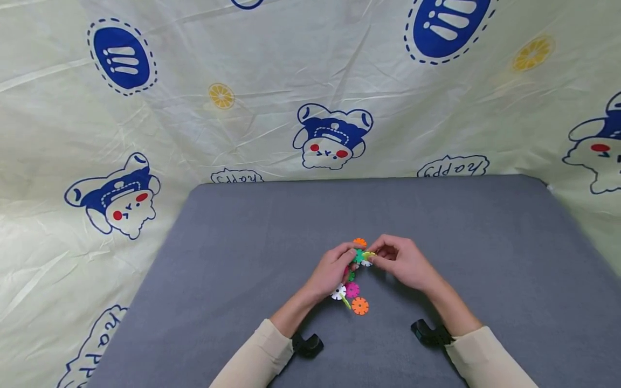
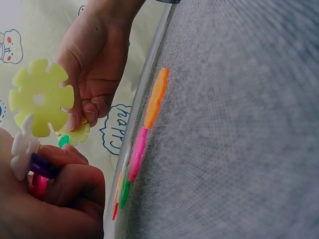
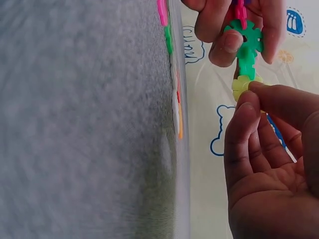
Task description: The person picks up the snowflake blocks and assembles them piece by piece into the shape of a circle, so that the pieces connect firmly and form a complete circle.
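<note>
Notched plastic discs are slotted into a chain that both hands share above the table. My left hand [image 1: 331, 274] grips the chain around its purple disc [image 2: 44, 167] and green discs [image 3: 253, 36]. At the chain's near end, a white disc [image 2: 21, 152] and a large pale yellow disc [image 2: 56, 99] stick out past that hand. My right hand [image 1: 406, 262] pinches another yellow disc [image 3: 240, 86] between thumb and index finger, right against the green end. A pink disc [image 3: 241, 12] sits edge-on between the left fingers.
Loose discs lie flat on the grey table [image 1: 252, 242] below the hands, among them an orange one [image 1: 360, 306] and a magenta one [image 1: 352, 290]. Another orange disc [image 1: 359, 242] shows beyond the fingers. A printed sheet [image 1: 271, 124] hangs behind the table.
</note>
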`<state>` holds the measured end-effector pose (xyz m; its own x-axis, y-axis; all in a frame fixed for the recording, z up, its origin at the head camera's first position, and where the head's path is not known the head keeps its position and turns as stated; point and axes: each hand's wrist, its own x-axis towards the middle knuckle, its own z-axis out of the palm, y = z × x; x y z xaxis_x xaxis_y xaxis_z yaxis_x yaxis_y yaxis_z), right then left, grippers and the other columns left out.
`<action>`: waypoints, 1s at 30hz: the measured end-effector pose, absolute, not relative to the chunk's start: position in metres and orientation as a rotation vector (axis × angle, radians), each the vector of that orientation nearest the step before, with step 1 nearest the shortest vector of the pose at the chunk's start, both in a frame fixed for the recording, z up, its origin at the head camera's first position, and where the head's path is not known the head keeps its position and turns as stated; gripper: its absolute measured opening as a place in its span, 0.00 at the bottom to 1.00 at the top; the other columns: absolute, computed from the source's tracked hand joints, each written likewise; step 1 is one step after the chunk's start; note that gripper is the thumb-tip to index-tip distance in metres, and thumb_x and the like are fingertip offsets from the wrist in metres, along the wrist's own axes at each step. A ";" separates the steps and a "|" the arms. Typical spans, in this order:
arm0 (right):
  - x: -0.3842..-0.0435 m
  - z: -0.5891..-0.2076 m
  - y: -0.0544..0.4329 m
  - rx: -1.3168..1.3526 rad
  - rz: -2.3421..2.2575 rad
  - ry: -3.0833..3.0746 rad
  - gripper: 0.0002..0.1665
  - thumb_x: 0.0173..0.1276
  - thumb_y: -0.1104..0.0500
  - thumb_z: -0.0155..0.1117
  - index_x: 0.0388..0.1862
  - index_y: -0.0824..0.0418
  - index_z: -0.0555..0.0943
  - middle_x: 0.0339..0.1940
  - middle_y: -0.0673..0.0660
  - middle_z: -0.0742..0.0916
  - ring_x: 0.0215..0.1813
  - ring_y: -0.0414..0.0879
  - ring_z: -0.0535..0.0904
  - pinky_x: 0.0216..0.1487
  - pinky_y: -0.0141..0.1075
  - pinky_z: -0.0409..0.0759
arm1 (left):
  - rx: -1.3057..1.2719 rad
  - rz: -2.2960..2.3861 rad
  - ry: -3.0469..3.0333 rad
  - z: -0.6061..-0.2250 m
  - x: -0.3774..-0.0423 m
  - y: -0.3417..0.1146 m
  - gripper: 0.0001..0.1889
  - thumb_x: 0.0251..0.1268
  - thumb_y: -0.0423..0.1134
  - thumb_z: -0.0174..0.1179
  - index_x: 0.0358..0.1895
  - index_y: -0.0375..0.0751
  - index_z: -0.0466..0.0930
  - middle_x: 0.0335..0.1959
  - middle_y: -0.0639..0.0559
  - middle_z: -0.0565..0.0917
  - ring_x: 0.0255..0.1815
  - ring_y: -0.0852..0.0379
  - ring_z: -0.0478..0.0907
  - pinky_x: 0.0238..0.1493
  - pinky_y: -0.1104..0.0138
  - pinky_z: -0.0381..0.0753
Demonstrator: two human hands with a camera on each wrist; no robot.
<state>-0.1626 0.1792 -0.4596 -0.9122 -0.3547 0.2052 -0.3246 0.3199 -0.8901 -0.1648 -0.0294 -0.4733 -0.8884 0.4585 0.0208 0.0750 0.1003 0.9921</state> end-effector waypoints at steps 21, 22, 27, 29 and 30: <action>-0.158 -0.457 0.170 -0.558 -1.621 2.638 0.08 0.61 0.63 0.70 0.39 0.58 0.81 0.30 0.53 0.82 0.29 0.46 0.78 0.26 0.34 0.77 | 0.423 1.833 2.317 -0.480 -0.163 -0.023 0.13 0.73 0.49 0.50 0.46 0.47 0.79 0.39 0.53 0.80 0.29 0.61 0.73 0.37 0.67 0.73; -0.156 -0.452 0.168 -0.533 -1.613 2.644 0.09 0.61 0.64 0.70 0.40 0.60 0.81 0.30 0.54 0.82 0.29 0.47 0.78 0.26 0.34 0.77 | 0.408 1.836 2.329 -0.480 -0.163 -0.023 0.12 0.73 0.49 0.51 0.46 0.47 0.80 0.41 0.55 0.80 0.32 0.60 0.74 0.39 0.67 0.73; -0.158 -0.453 0.170 -0.435 -1.538 2.712 0.10 0.62 0.64 0.69 0.41 0.64 0.80 0.29 0.55 0.82 0.29 0.49 0.77 0.26 0.35 0.76 | 0.364 1.864 2.336 -0.480 -0.163 -0.024 0.10 0.71 0.47 0.53 0.44 0.47 0.79 0.39 0.54 0.80 0.27 0.60 0.73 0.36 0.67 0.74; -0.163 -0.463 0.173 -0.425 -1.504 2.742 0.11 0.62 0.63 0.69 0.42 0.62 0.81 0.30 0.52 0.82 0.30 0.47 0.77 0.27 0.35 0.77 | 0.359 1.868 2.345 -0.480 -0.164 -0.024 0.10 0.71 0.47 0.53 0.43 0.46 0.79 0.38 0.53 0.80 0.28 0.60 0.73 0.37 0.68 0.73; -0.164 -0.465 0.173 -0.420 -1.483 2.756 0.11 0.62 0.63 0.69 0.43 0.62 0.81 0.30 0.52 0.82 0.30 0.46 0.77 0.27 0.35 0.77 | 0.359 1.866 2.352 -0.480 -0.164 -0.024 0.10 0.71 0.47 0.53 0.43 0.46 0.79 0.38 0.53 0.80 0.30 0.59 0.74 0.38 0.68 0.73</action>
<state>-0.1637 0.1732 -0.4645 -0.9645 -0.2246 0.1393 -0.2399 0.5233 -0.8176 -0.1637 -0.0242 -0.4803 -0.9649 0.2566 0.0550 0.1119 0.2128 0.9707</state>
